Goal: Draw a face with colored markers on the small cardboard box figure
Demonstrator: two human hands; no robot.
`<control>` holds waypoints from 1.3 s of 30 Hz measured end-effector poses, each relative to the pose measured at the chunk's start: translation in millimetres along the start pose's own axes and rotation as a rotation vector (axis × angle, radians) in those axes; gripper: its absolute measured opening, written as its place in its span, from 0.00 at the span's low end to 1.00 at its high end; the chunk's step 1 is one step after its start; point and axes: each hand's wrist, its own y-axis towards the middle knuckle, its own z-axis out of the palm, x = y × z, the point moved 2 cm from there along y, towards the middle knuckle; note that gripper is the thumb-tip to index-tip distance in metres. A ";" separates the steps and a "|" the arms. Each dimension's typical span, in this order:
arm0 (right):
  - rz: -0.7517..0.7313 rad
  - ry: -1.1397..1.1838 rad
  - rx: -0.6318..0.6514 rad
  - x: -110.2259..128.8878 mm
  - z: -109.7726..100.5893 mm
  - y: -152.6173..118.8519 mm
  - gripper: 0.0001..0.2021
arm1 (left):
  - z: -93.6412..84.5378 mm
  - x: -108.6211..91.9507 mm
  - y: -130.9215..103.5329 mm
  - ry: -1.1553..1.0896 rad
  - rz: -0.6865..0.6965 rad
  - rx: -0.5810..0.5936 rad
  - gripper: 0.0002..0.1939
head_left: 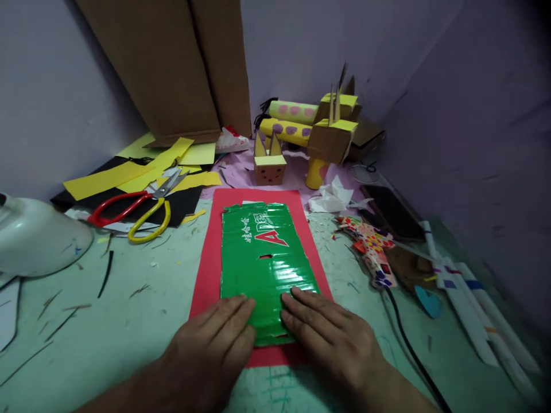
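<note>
A green cardboard piece (245, 269) with white characters and a red letter lies flat on a larger red sheet (204, 281), whose edges show all around it. My left hand (210, 344) rests palm down on the lower left part of the cardboard, its fingers stretched out close together. On the lower right part lies my right hand (331, 332), fingers flat and slightly apart. Both hands hold nothing. Near the middle of the cardboard is a small slit.
Scissors (161, 192) with red and yellow handles lie on paper strips at left, near a white rounded object (38, 235). Cardboard animal figures (329, 140) stand behind. A glue gun (370, 246), its cable and a phone (394, 212) are at right.
</note>
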 end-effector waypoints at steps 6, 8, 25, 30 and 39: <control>-0.009 0.047 0.075 1.1 0.8 1.3 0.19 | 2.1 -8.0 0.5 0.059 0.030 0.001 0.19; 0.015 0.087 0.107 -1.9 0.7 2.8 0.18 | 2.1 -6.3 3.2 0.034 -0.003 -0.001 0.20; 0.496 0.357 0.490 -29.6 -7.7 46.5 0.08 | -2.4 51.0 28.1 -0.695 -0.559 0.277 0.09; 0.236 0.478 0.170 5.7 -33.2 5.6 0.17 | -15.2 23.6 -12.0 -0.480 -0.095 0.070 0.18; 0.067 0.400 0.220 -10.5 -16.9 -37.8 0.27 | -9.3 12.8 -30.7 -0.286 0.044 0.141 0.19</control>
